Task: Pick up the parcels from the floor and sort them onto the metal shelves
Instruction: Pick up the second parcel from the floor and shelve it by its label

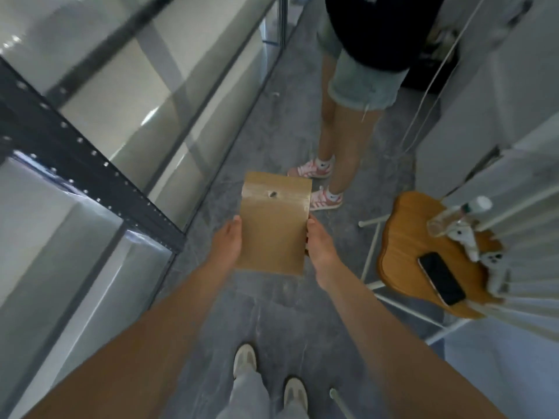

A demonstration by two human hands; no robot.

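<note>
A flat brown paper parcel (273, 225) with a small hole near its top hangs in mid-air over the grey floor, in the middle of the view. My left hand (227, 241) grips its left edge and my right hand (320, 246) grips its right edge, fingers hidden underneath. The metal shelves (87, 173), with a dark perforated frame and pale boards, stand to the left of the parcel. No other parcel shows on the floor.
Another person in denim shorts and pink shoes (348, 140) stands just beyond the parcel. A wooden stool (423, 261) at the right carries a phone (441, 278) and a plastic bottle (456, 216). White slats (529, 267) overhang it. My own feet (269, 376) are below.
</note>
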